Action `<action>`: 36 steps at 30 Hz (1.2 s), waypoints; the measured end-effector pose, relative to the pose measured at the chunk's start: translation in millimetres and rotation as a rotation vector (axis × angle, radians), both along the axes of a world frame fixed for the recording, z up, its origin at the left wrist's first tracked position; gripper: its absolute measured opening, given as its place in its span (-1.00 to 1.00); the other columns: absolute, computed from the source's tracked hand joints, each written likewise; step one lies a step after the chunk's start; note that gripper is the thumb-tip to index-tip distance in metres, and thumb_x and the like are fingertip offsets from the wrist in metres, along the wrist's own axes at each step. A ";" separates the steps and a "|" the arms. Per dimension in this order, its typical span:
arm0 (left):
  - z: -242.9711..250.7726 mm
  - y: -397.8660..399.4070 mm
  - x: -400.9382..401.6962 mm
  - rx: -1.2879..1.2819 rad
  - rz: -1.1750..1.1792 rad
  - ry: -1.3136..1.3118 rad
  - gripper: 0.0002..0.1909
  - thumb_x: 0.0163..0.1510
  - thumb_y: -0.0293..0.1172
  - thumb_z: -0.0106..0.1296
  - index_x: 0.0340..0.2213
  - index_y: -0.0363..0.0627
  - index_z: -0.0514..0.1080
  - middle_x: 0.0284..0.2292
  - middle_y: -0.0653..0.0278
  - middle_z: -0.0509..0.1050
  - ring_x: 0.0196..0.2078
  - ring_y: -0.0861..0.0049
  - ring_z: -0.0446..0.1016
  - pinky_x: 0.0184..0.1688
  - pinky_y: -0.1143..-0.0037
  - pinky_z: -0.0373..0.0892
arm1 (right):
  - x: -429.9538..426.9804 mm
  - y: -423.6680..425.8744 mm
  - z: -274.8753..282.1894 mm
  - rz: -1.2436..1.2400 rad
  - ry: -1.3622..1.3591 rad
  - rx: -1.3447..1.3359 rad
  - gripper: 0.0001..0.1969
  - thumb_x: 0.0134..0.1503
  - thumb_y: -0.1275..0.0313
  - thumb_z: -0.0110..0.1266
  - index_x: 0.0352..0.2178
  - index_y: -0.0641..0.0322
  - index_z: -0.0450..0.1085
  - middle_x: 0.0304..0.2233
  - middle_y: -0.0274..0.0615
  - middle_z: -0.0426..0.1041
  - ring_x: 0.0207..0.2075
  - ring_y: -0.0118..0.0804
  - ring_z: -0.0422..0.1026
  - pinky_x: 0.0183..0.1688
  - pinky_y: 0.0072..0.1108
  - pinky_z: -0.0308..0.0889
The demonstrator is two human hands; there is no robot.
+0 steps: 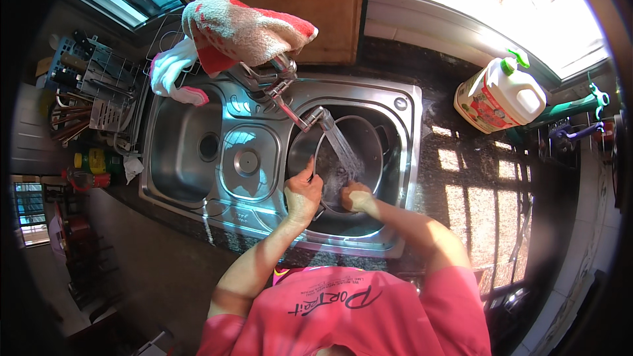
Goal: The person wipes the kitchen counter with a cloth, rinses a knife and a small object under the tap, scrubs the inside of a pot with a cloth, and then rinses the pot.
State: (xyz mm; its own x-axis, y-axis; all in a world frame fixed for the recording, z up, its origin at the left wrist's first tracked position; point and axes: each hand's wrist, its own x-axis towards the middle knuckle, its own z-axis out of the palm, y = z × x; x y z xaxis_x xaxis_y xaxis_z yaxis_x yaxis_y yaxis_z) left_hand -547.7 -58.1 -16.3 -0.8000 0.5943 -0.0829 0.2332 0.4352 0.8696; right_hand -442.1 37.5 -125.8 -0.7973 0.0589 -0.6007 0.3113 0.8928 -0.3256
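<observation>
A large round metal pot [363, 133] sits tilted in the right basin [395, 207] of a stainless steel sink. My left hand [302, 195] is closed over the pot's near-left rim, its thumb extended along the edge. Inside the pot, my right hand [357, 196] is curled near the bottom, where the water lands. Whether its fingers hold anything is hidden. From the faucet's spout [316, 117], a spray of water [343, 151] runs into the pot. One loop handle shows at the pot's far right side.
A patterned towel [242, 32] drapes over the faucet, beside a white cloth with pink edges [173, 71]. Left lie the smaller basin [180, 158] and a wire dish rack [116, 79] with utensils. A large pump bottle [499, 96] stands on the right counter [445, 198] beneath the window.
</observation>
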 end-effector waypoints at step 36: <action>-19.8 2.7 -9.6 0.213 -0.003 -0.027 -0.64 -0.15 -0.41 -0.01 -0.23 -0.20 0.33 -0.71 0.10 0.37 -0.71 0.74 0.22 -0.63 0.59 0.21 | 11.5 -20.8 29.5 -0.731 0.222 -1.224 -0.76 0.03 0.38 -0.15 -0.21 0.06 0.22 -0.30 -0.32 0.28 -0.24 -0.32 0.27 -0.14 -0.61 0.16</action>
State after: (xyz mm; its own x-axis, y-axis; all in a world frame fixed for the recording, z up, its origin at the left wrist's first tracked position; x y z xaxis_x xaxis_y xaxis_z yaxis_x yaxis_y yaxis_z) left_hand -557.3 -55.4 -36.1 -0.7975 0.6029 0.0232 0.2095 0.2406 0.9477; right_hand -430.6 16.7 -96.3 -0.8965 0.0356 -0.4416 0.4100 -0.3111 -0.8574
